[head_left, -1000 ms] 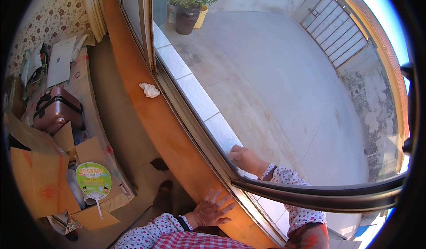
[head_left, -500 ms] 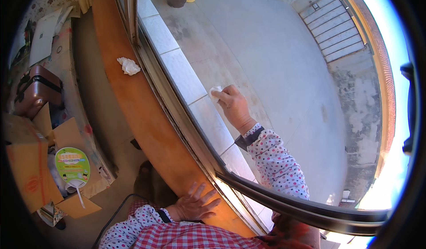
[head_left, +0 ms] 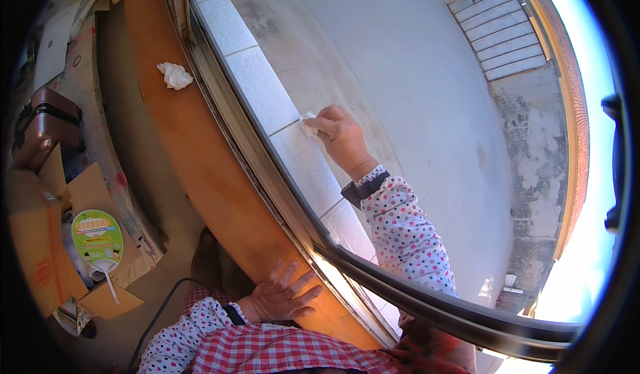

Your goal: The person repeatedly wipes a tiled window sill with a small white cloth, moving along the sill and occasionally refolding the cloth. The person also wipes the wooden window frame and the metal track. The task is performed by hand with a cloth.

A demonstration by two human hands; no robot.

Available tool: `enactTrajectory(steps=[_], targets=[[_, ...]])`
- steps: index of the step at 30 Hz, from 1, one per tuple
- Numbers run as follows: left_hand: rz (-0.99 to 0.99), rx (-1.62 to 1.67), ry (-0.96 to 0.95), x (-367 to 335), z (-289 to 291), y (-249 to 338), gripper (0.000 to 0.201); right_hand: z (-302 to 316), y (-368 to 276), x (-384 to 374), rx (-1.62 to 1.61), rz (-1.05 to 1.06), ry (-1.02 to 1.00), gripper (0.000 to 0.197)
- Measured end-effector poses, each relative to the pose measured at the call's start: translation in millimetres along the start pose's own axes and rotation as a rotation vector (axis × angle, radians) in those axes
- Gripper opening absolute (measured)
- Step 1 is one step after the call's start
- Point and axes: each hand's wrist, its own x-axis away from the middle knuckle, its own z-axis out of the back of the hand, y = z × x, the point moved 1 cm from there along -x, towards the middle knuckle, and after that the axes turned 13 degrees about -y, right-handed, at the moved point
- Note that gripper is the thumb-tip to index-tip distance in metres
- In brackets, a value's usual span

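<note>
Out past the dark window frame (head_left: 373,277), my right hand (head_left: 343,141) pinches a white tissue (head_left: 309,125) by the outer edge of the white tiled ledge (head_left: 267,91). That arm, in a dotted sleeve, reaches through the window opening. My left hand (head_left: 283,297) lies with fingers spread on the orange-brown wooden sill (head_left: 207,154), near its lower end. Farther up the same sill rests a crumpled white tissue (head_left: 175,76), with neither hand touching it.
At left sit an open cardboard box (head_left: 40,241), a green round hand fan (head_left: 98,239) and a brown suitcase (head_left: 48,127). Metal window tracks (head_left: 233,141) run between sill and ledge. Outside lies a concrete yard (head_left: 413,107) with a barred gate (head_left: 500,31).
My right hand with the tissue has shifted slightly left against the tiled ledge. The whole view has moved a little, and my left hand stays spread on the sill.
</note>
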Motion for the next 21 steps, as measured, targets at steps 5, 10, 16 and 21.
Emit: enactTrajectory(steps=[5,10,16,21], targets=[[0.008,-0.035,-0.009,0,-1,1,0.055,-16,-18,67,0.004,0.137,-0.130,0.036],[0.001,-0.033,0.005,-1,1,2,0.054,-1,-39,196,0.020,0.048,-0.253,0.038],[-0.012,-0.038,-0.001,-5,6,2,0.054,38,-52,209,-0.013,-0.195,-0.252,0.026],[0.002,-0.072,0.009,0,1,-1,0.055,15,-42,73,0.067,0.134,0.045,0.019]])
